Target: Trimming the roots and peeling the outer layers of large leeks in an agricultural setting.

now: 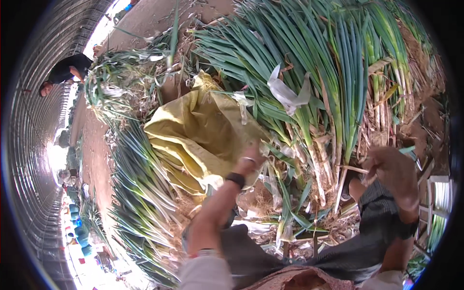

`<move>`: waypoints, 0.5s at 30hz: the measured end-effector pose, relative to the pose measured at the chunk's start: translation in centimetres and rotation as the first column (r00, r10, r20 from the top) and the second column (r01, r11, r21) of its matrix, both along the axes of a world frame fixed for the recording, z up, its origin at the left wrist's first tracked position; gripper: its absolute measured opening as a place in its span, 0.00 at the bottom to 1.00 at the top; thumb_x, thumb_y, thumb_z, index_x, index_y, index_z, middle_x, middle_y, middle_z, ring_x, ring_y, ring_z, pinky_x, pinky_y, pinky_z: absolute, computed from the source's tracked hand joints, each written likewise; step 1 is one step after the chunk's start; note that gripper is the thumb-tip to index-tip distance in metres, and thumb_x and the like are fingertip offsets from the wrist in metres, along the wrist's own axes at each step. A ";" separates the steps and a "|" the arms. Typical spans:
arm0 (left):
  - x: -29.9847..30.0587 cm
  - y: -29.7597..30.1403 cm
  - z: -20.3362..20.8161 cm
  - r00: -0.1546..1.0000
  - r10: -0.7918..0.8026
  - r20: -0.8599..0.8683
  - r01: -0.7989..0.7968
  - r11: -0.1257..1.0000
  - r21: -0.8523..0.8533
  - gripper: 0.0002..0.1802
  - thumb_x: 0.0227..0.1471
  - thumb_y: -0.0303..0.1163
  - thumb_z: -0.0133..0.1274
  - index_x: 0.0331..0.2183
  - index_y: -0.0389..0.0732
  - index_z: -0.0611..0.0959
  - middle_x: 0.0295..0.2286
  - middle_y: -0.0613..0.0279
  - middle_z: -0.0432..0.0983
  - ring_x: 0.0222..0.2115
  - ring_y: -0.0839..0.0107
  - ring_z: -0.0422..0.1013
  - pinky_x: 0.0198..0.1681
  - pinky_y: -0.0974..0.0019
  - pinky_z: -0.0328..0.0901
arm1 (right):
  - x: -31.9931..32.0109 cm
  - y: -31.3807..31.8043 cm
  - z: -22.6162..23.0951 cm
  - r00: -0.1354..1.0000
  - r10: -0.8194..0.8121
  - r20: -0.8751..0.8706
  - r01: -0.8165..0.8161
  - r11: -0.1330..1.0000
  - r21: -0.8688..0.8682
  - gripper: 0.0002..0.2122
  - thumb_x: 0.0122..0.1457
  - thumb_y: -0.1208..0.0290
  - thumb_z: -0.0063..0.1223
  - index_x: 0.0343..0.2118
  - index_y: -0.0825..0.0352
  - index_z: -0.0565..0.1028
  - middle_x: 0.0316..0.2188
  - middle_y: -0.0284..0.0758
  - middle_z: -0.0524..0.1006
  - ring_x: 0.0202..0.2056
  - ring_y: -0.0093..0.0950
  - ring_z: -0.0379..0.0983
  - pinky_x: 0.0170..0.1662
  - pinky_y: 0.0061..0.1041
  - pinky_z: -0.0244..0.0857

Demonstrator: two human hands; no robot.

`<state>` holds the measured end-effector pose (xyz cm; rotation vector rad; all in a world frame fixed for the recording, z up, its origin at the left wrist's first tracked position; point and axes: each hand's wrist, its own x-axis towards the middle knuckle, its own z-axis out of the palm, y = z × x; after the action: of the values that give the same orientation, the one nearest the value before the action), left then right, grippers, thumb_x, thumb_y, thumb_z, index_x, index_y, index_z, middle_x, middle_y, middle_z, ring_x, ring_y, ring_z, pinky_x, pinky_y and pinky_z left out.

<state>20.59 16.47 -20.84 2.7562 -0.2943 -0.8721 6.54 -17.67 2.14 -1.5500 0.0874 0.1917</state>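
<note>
My right grip (392, 169) is pinched on one thin pale strip (354, 168), just beside the root ends of the green onions (290, 48) heaped far right. My left grip (249, 162) is blurred at the near right part of the yellow sack (193, 130); I cannot tell whether its fingers are apart or together. I judge the step in hand to be picking over stalks; the next move calls for keeping the strip clear of the roots. I count one sack, one person (72, 70) far left, and onions too many to count, including a left pile (137, 169).
</note>
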 end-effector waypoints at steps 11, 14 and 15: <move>2.2 -0.8 -15.6 0.761 0.571 0.309 -0.589 0.807 -0.041 0.28 0.39 0.36 0.52 0.46 0.46 0.67 0.39 0.47 0.67 0.37 0.55 0.67 0.36 0.56 0.64 | 0.0 -1.6 1.6 0.983 -0.157 -0.096 0.127 0.956 -0.264 0.22 0.49 0.66 0.55 0.43 0.76 0.66 0.32 0.45 0.73 0.29 0.31 0.71 0.33 0.26 0.67; 6.2 -1.5 -12.7 0.379 0.826 -0.417 -0.680 -0.058 -0.731 0.08 0.41 0.29 0.46 0.24 0.34 0.77 0.16 0.62 0.70 0.19 0.71 0.66 0.24 0.71 0.62 | -0.1 -2.5 0.4 0.987 -0.076 -0.140 0.048 0.980 -0.193 0.21 0.49 0.67 0.55 0.42 0.76 0.67 0.34 0.45 0.73 0.31 0.32 0.71 0.37 0.28 0.65; 7.7 -1.3 -12.3 0.579 0.808 -0.107 -0.371 0.144 -0.918 0.08 0.40 0.29 0.46 0.22 0.34 0.76 0.18 0.64 0.69 0.20 0.75 0.64 0.24 0.72 0.60 | 0.3 -1.8 0.3 0.994 -0.066 -0.086 0.052 0.986 -0.158 0.22 0.49 0.67 0.55 0.43 0.77 0.66 0.35 0.45 0.73 0.32 0.31 0.71 0.38 0.27 0.65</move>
<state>28.31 15.19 -33.19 1.6413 0.2967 0.1892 6.80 -19.48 2.45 -1.6921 0.2245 0.2123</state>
